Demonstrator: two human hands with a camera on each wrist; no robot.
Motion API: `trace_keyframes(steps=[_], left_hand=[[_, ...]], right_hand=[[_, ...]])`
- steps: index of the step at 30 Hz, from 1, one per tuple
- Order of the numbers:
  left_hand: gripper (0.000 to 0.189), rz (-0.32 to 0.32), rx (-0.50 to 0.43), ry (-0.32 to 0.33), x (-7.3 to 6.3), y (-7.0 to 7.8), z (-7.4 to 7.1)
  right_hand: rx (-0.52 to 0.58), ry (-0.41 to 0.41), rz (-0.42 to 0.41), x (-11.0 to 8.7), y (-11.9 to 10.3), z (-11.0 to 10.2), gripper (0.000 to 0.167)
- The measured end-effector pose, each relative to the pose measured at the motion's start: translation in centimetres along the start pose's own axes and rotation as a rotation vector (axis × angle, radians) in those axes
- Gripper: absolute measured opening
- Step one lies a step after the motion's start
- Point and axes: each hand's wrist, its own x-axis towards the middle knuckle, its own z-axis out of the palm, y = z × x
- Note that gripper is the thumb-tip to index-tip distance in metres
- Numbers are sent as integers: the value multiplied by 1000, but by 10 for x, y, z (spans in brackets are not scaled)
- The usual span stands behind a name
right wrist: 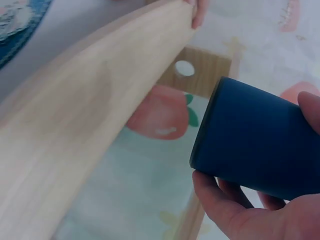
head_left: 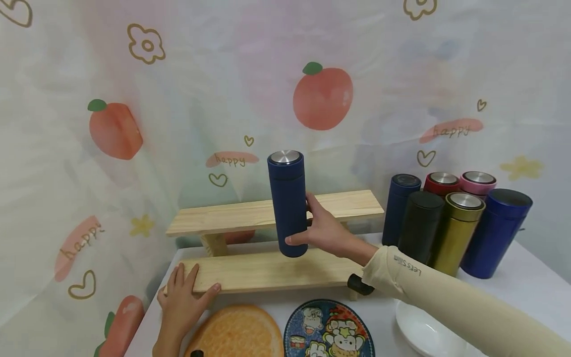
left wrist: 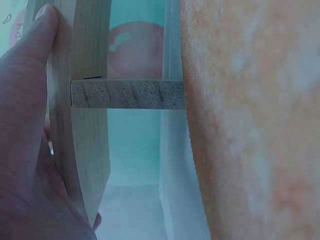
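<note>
A dark blue thermos (head_left: 287,206) with a silver-topped lid stands upright in the air, in front of the wooden two-tier shelf (head_left: 276,270). My right hand (head_left: 327,228) grips it near its lower part, thumb on one side and fingers round the other. In the right wrist view, the thermos (right wrist: 260,140) lies across the picture, its base apart from the shelf board (right wrist: 100,95). My left hand (head_left: 180,300) rests on the left end of the lower board, fingers spread over the top. The left wrist view shows its thumb (left wrist: 35,35) along the board's edge.
At the right stand several more bottles: navy, black, red, pink, a gold one (head_left: 459,228) and a wide blue one (head_left: 497,233). A waffle-patterned round mat (head_left: 241,332), a cartoon-print round mat (head_left: 330,329) and a white plate (head_left: 428,329) lie before the shelf. A printed cloth hangs behind.
</note>
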Motion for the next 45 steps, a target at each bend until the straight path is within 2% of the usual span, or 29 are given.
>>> trace_keyframes(steps=[10, 22, 26, 37, 45], left_hand=[[100, 1, 14, -18, 0, 0, -2], [102, -1, 12, -33, 0, 2, -2], [102, -1, 16, -34, 1, 1, -3], [104, -20, 14, -61, 0, 1, -4], [104, -15, 14, -53, -1, 4, -5]], right_hand=[[-34, 36, 37, -42, 15, -40, 111], [-201, 188, 73, -92, 30, -89, 119], [-226, 225, 98, -108, 37, -104, 119], [-184, 267, 149, -135, 49, -130, 124], [-199, 298, 189, -149, 55, -141, 129]])
